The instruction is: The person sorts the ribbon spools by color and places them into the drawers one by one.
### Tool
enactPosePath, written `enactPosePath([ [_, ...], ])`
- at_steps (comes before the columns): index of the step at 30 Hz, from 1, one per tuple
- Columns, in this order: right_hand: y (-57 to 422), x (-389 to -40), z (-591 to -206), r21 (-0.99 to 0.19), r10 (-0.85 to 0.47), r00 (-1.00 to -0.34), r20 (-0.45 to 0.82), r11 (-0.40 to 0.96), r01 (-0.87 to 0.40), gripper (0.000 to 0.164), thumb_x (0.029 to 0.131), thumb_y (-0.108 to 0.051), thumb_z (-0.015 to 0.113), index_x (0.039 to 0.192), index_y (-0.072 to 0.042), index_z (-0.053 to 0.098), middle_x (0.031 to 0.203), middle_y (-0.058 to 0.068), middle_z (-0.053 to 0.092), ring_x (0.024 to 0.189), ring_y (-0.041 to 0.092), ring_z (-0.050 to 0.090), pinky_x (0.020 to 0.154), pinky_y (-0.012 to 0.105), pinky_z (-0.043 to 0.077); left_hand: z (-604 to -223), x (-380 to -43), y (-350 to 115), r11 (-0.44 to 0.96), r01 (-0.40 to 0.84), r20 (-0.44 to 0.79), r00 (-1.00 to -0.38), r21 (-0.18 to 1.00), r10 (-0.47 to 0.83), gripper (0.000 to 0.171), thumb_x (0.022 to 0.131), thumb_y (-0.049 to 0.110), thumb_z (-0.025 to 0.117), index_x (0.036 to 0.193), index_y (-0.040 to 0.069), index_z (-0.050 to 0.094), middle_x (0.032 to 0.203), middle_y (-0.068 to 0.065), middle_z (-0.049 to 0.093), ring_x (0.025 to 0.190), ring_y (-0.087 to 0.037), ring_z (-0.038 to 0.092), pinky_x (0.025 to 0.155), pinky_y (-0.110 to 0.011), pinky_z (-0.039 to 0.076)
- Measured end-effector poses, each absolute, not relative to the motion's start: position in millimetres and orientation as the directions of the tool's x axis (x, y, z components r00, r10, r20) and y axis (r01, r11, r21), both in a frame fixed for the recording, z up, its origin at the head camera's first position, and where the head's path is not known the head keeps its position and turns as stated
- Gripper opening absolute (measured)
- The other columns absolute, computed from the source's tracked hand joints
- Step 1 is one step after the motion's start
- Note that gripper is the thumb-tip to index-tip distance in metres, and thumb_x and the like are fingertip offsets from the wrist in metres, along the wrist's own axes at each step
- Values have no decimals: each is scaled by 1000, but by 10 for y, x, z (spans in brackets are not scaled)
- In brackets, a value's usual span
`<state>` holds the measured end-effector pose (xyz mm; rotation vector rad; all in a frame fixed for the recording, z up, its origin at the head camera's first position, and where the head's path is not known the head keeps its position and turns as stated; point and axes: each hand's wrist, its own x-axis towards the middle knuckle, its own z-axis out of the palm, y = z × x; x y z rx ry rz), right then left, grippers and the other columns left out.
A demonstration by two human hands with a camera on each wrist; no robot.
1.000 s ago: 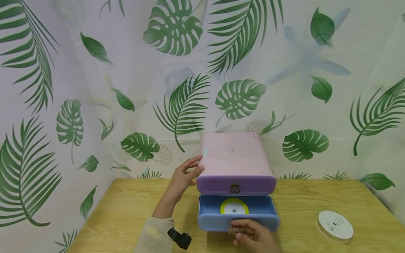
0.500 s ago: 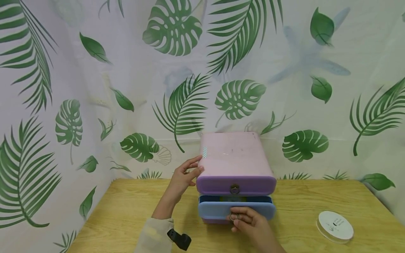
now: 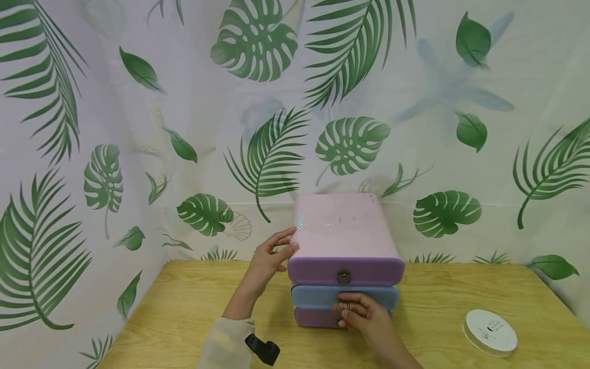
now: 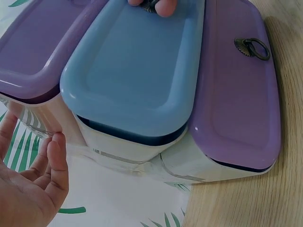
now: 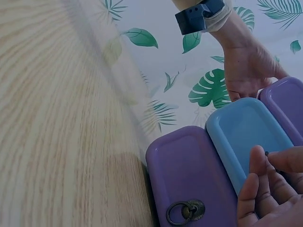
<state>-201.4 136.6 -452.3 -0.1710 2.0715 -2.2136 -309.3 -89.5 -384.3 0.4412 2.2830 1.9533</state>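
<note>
A small cabinet with a pale pink top stands on the table, three drawers stacked in its front. My right hand pinches the ring pull of the blue middle drawer; the drawer front sits nearly flush. A narrow dark gap shows along the edge of that drawer in the left wrist view. My left hand rests its fingertips against the cabinet's left side, fingers loosely extended. Above is a purple top drawer, below a purple bottom drawer. What lies inside the drawers is hidden.
A white ribbon spool lies on the wooden table to the right of the cabinet. Behind the table hangs a white cloth printed with green leaves. A black strap device sits on the left wrist.
My right hand has pushed the blue drawer back into the cabinet. The yellow-rimmed white disc in it has gone out of sight. My left hand has stayed on the cabinet's side.
</note>
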Motion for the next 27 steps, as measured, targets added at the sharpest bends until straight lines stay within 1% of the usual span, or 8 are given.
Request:
enactPosePath([
  [5,1375,-2042,-4526,-999,-147,-989,-2,-44,8,46,95,-5,56,134,13,42,111,7,68,83,9,66,80,25,55,-3850,-3089,-901,130,151,109,-952,980,287,45,93,27,64,137,26,55,134,-13,50,93,-14,56,70,-30,47],
  [10,1391,-2073,-4528,-1000,-148,-989,5,-29,-1,45,96,-6,56,134,13,42,111,6,68,82,9,66,79,25,55,-3856,-3096,-904,132,151,108,-951,980,288,45,93,27,64,137,27,55,135,-13,50,94,-14,56,70,-30,47],
  [13,1414,-2084,-4534,-999,-168,-986,14,-33,-8,47,96,-7,56,135,15,41,110,3,68,81,8,67,78,25,55,-3857,-3097,-901,133,153,109,-951,979,291,45,93,27,64,138,27,55,135,-13,50,95,-15,56,71,-32,47],
  [18,1475,-2077,-4539,-998,-204,-979,11,-57,1,50,95,-11,59,136,14,41,106,-4,68,84,9,68,79,26,55,-3845,-3084,-897,132,150,106,-951,980,291,46,93,27,63,138,27,54,135,-13,50,97,-15,57,72,-32,47],
  [20,1505,-2061,-4546,-997,-228,-973,27,-75,-10,51,95,-12,59,135,14,42,106,-6,68,86,10,69,80,26,55,-3838,-3077,-896,131,149,106,-951,980,289,46,93,27,63,138,26,54,135,-13,50,97,-16,56,72,-32,47],
  [24,1570,-2026,-4591,-988,-298,-946,130,-115,-99,49,96,-10,58,133,17,41,104,-9,68,88,9,69,83,26,55,-3834,-3070,-894,131,148,106,-953,980,284,45,93,27,63,138,27,55,135,-13,50,99,-17,56,72,-32,47],
  [27,1620,-2002,-4643,-983,-328,-928,178,-102,-152,48,97,-9,56,130,21,40,105,-9,69,88,8,68,84,26,55,-3844,-3066,-895,134,141,99,-955,981,279,45,93,28,64,138,27,55,136,-13,50,99,-17,56,71,-31,47],
])
